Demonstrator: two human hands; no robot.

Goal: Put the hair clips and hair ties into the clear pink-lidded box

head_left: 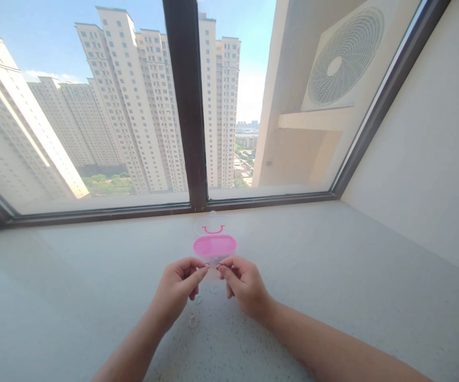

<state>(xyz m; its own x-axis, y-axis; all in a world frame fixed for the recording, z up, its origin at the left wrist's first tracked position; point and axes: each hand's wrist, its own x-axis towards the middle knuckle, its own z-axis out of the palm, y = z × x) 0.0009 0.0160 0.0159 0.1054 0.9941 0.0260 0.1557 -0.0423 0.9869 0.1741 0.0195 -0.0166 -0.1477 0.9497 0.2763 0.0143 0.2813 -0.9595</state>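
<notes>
My left hand [182, 284] is closed in a pinch, thumb against forefinger, on a small dark ring-shaped band [206, 265]. Opposite it, my right hand [243, 284] pinches another small dark ring-shaped band [219, 265]. A narrow gap lies between the fingertips; whether the two bands are joined I cannot tell. Just beyond the fingers sits a pink oval box [214, 245], its clear lid [212, 219] with a pink handle lying behind it. Below the hands on the sill are a cream ring [193, 321], a pale green ring [198, 300] and another pale ring [214, 290].
The pale speckled window sill [94, 281] spreads around both arms. A dark window frame [197, 201] runs along its back edge, with tall buildings outside. On the right stands a white wall [420, 159]. An air-conditioner unit [335, 66] shows through the glass.
</notes>
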